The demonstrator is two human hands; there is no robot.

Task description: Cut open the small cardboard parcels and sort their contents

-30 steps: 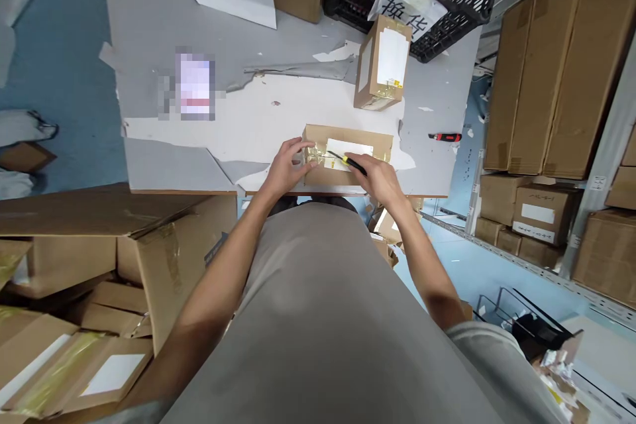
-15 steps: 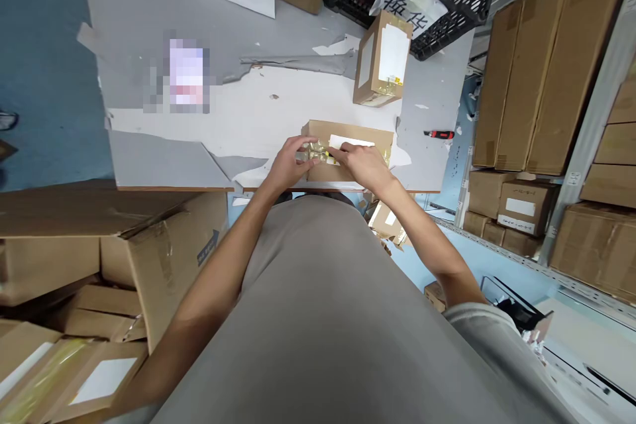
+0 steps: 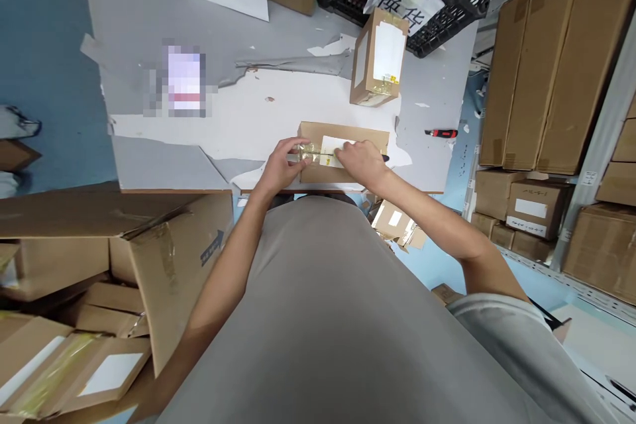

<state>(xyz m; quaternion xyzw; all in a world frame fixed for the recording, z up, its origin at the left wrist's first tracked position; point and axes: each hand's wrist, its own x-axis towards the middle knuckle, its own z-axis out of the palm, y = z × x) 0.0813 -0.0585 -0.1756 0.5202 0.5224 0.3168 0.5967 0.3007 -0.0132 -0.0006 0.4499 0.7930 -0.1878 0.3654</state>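
The right hand [image 3: 362, 160], fingers clamped on the cutter [image 3: 385, 158], has turned it lengthwise, apparently aligning it with the carton [image 3: 322, 175]; the left hand [image 3: 278, 169], fingers apart, touches the taped end.

Table: the grey-and-white, paper-covered rectangular tabletop [image 3: 248, 103] is bright, under even, whitish light that seems to fall from above.
Tape: small glints of glare break up the clear, yellowish plastic packing tape [image 3: 309, 154].
Pale patch: a lilac-white rectangle [image 3: 183, 83] is coarsely pixelated, its detail lost.
Open carton: the large brown cardboard box [image 3: 169, 285] sinks into deep shadow inside.
Shirt: the plain grey fabric top [image 3: 318, 318] shows only soft, gradual shading.
Shelf cartons: the tall brown cardboard boxes [image 3: 536, 79] lean and stretch with wide-angle distortion.
Handwriting: the marks on a small brown carton [image 3: 529, 209] are too small to read.
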